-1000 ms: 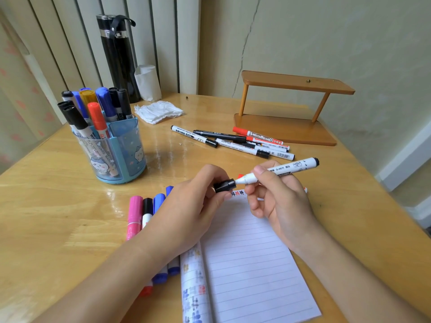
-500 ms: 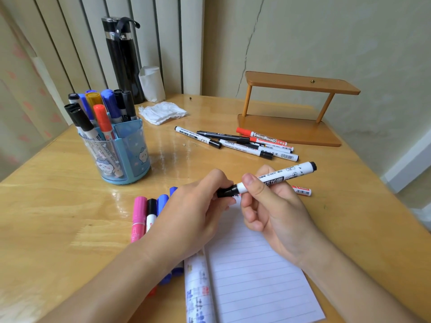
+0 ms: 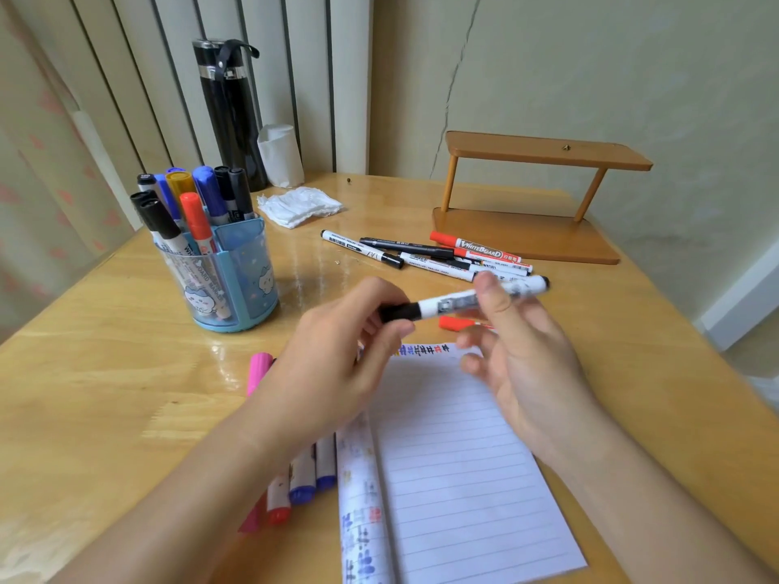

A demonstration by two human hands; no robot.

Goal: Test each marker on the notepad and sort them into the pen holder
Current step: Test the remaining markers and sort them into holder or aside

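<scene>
A black-capped whiteboard marker [image 3: 459, 301] is held level just above the far edge of the notepad [image 3: 463, 478]. Its cap [image 3: 396, 312] is pinched by the curled fingers of the left hand [image 3: 337, 364]. The barrel is pinched between thumb and forefinger of the right hand [image 3: 527, 364], the remaining fingers being left loosely spread. The cap is seen butted against the barrel. Whether it is fully seated cannot be told, so the step is judged to be cap handling, on or off. A straight push or pull along the marker's axis is advised, with the barrel kept still and both grips kept close to the joint, so that no ink is flicked onto the page. The pen holder [image 3: 248, 280], already stocked with markers, stands on the bench [image 3: 105, 373] beyond and left of the notepad. Loose markers [image 3: 421, 248] lie beyond the notepad's far edge, and coloured markers [image 3: 303, 474] lie along its left side.
</scene>
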